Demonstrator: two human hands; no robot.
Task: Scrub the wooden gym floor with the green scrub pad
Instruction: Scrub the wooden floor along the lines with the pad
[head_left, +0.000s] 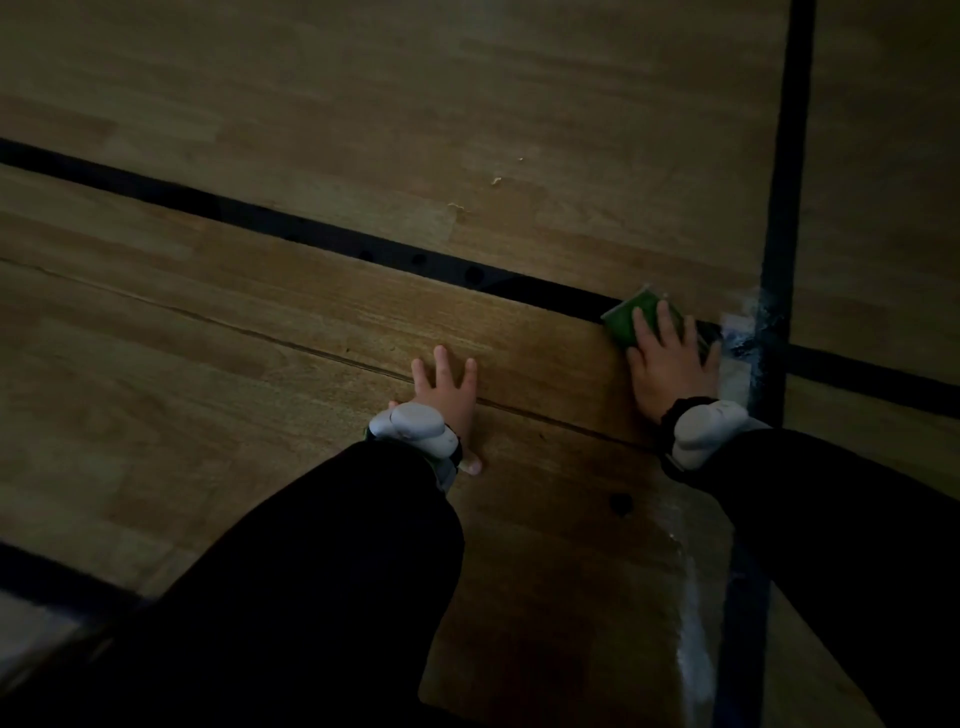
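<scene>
The green scrub pad (631, 321) lies, apparently flat, under the right hand (670, 358).

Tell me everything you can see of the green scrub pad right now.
The green scrub pad is a flat, roughly rectangular pad, dark green with a paler edge. It lies flat on the wooden floor, over the dark painted line near where that meets a crossing line. The right hand presses on it with fingers spread, covering its near half. Whitish smears sit just right of it. Texture is too dim to judge.
</scene>
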